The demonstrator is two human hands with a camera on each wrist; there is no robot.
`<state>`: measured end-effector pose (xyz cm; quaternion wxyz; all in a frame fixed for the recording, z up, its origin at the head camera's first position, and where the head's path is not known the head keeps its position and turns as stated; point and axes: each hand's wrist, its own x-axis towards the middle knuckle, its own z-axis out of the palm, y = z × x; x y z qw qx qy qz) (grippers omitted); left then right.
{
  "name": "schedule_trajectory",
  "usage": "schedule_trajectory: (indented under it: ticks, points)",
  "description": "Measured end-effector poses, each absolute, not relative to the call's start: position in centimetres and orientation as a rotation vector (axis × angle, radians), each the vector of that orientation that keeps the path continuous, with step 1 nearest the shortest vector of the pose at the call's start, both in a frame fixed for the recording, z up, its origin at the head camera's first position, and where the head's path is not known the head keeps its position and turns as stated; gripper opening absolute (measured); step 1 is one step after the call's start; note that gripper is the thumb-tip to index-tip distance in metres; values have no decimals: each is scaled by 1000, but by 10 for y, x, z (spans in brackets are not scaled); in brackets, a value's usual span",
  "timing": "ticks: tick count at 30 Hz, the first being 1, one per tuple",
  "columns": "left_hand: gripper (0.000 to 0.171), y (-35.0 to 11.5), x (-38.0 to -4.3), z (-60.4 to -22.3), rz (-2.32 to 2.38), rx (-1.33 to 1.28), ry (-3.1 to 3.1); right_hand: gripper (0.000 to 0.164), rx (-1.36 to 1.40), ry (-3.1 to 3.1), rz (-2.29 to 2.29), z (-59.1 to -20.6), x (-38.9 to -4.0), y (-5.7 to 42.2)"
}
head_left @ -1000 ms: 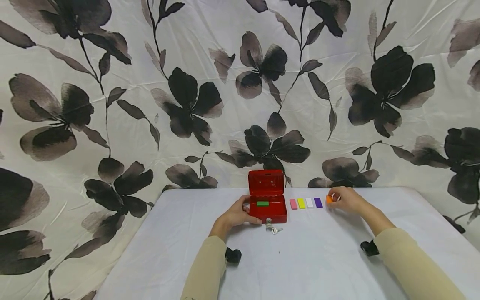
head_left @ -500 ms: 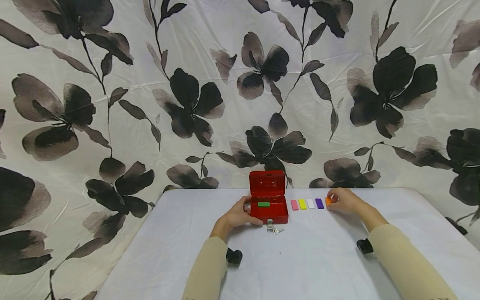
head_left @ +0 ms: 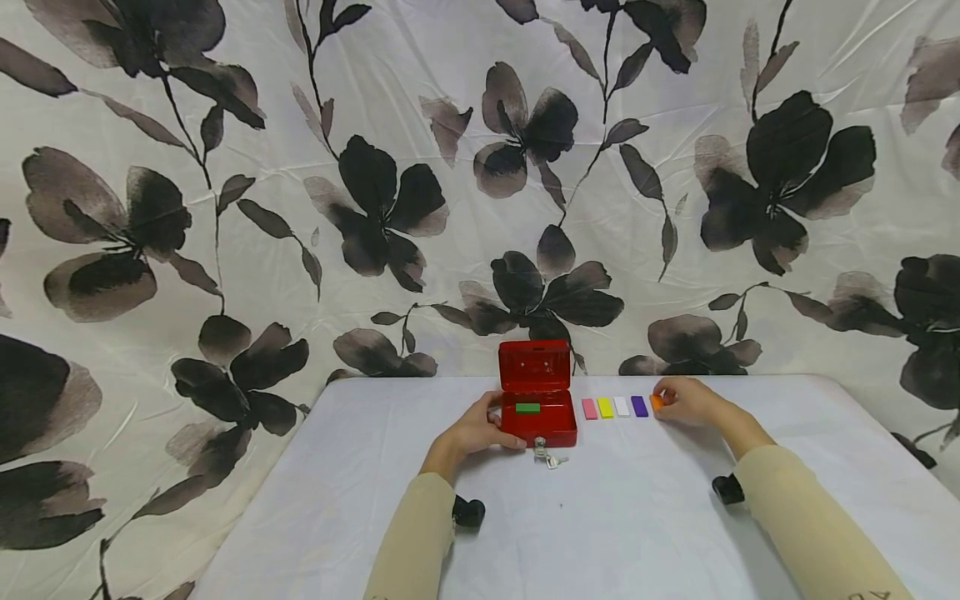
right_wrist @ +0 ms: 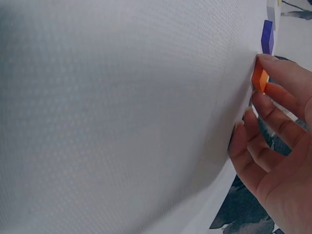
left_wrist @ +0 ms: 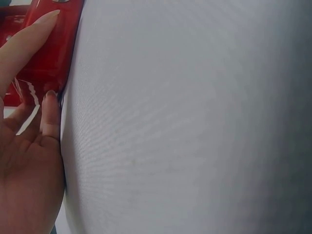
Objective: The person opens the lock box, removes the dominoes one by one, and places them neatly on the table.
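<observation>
A red cash box (head_left: 558, 429) stands at the table's back with its lid (head_left: 534, 365) raised. One green block (head_left: 527, 407) lies inside. My left hand (head_left: 474, 429) holds the box's left front corner, thumb on the front face and fingers along the side. To the right, my right hand (head_left: 693, 400) pinches an orange block (right_wrist: 261, 78) between thumb and fingers, low at the tabletop. Just left of it sits a purple block (right_wrist: 267, 36). White (head_left: 622, 407), yellow (head_left: 605, 407) and pink (head_left: 589, 409) blocks continue the row toward the box.
Keys (head_left: 553, 461) hang from the lock at the box's front and lie on the white tablecloth (head_left: 600, 533). Behind the table's back edge hangs a flower-patterned cloth (head_left: 450, 208).
My right hand has shifted the orange block slightly left, nearer the purple one, and is nearly still over the last half second. My left hand stays on the cash box.
</observation>
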<state>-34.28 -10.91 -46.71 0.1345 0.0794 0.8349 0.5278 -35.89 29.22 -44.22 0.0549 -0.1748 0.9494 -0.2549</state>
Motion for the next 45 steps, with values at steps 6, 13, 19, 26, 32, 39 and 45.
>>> schedule_trajectory:
  ticks: [6,13,19,26,32,39,45]
  points:
    - [98,-109,-342,-468,1513,227,2430,33,-530,2865,-762,-438,-357,291]
    - [98,-109,-344,-469,1511,207,2431,33,-537,2860,-760,-438,-357,292]
    - [98,-108,-343,-470,1509,199,2427,46,-502,2851,-779,-438,-355,294]
    - [99,-109,-344,-470,1503,199,2440,59,-500,2844,-769,-432,-346,298]
    - [100,-109,-344,-470,1500,199,2440,62,-583,2867,-747,-428,-340,300]
    - [99,-109,-345,-470,1507,201,2434,63,-646,2890,-786,-416,-332,286]
    - [99,-109,-344,-469,1505,200,2436,57,-693,2927,-804,-407,-325,269]
